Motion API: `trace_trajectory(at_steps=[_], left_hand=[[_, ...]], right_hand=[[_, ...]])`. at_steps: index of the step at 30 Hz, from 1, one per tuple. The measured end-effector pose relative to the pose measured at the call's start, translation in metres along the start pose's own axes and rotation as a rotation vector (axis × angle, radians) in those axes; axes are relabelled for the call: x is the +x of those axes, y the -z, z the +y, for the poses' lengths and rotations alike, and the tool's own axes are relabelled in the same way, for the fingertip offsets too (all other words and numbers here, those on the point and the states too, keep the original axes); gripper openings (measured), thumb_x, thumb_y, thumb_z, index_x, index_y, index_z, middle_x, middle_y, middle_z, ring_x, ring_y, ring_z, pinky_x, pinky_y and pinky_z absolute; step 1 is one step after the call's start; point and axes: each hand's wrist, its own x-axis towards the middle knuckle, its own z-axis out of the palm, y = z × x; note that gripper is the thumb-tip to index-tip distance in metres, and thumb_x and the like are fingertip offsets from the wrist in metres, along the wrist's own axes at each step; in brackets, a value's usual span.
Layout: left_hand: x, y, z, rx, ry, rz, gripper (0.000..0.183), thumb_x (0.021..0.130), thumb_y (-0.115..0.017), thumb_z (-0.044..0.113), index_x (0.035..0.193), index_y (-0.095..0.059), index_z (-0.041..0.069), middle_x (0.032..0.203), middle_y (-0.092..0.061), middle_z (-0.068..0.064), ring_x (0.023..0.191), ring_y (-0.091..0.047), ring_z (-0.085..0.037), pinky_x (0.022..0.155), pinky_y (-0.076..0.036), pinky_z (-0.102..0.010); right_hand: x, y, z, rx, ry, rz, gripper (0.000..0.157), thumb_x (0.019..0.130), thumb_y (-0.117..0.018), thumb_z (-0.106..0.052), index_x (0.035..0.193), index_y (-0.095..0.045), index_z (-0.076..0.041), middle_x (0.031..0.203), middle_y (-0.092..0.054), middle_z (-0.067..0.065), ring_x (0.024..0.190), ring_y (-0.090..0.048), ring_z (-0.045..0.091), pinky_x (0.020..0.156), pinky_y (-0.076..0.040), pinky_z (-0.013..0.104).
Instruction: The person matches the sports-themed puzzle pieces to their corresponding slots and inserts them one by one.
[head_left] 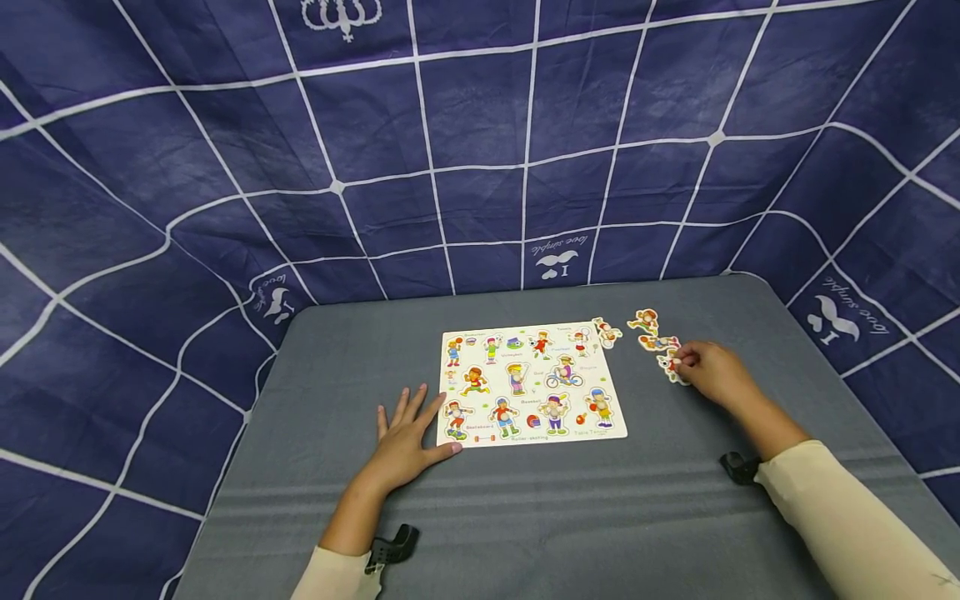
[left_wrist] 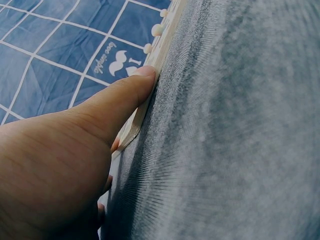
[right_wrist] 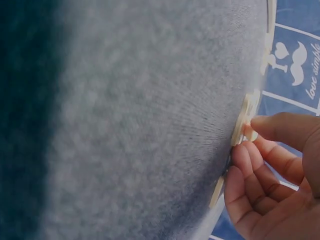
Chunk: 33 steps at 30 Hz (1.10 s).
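Note:
A white wooden peg puzzle board (head_left: 536, 385) with printed sports figures lies on the grey table. My left hand (head_left: 405, 446) rests at its left side with fingers spread, the thumb (left_wrist: 135, 82) touching the near edge. To the right of the board, my right hand (head_left: 716, 375) pinches the knob of a small puzzle piece (head_left: 670, 365) between thumb and forefinger. In the right wrist view, that piece (right_wrist: 242, 120) stands close over the cloth, its picture side hidden, with the other fingers curled beneath the thumb.
Past the pinched piece lie two more puzzle pieces, one red and yellow (head_left: 658, 342) and one farther back (head_left: 644, 320). Another piece (head_left: 607, 333) lies against the board's far right corner. Blue gridded cloth (head_left: 480, 200) hangs around the table's back and sides.

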Motion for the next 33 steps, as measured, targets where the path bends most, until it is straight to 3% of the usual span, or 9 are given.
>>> trace_trajectory(at_steps=[7,23,33], left_hand=[[0.0,0.001,0.001,-0.003,-0.004,0.006,0.094,0.082,-0.071,0.067,0.16,-0.034,0.029,0.171,-0.015,-0.009,0.159,0.0,-0.04,0.119,0.01,-0.072],[-0.001,0.0,-0.001,-0.008,-0.008,0.002,0.094,0.083,-0.07,0.068,0.16,-0.032,0.03,0.171,-0.014,-0.008,0.159,0.0,-0.039,0.119,0.011,-0.072],[-0.001,0.0,-0.001,-0.006,-0.007,-0.006,0.094,0.083,-0.069,0.068,0.16,-0.031,0.03,0.172,-0.013,-0.008,0.159,0.001,-0.039,0.119,0.012,-0.072]], right_hand=[[0.002,0.0,0.0,0.003,-0.001,-0.024,0.009,0.087,-0.069,-0.006,0.092,-0.07,0.002,0.078,-0.068,0.009,0.067,-0.051,0.008,0.061,-0.039,0.026],[-0.001,0.004,-0.004,0.059,-0.05,-0.006,0.013,0.092,-0.067,-0.009,0.096,-0.07,0.003,0.082,-0.07,0.011,0.068,-0.053,0.005,0.06,-0.042,0.024],[-0.004,0.002,-0.02,0.101,-0.015,0.048,0.01,0.092,-0.069,-0.01,0.096,-0.071,-0.001,0.084,-0.071,0.011,0.067,-0.051,-0.005,0.061,-0.043,0.019]])
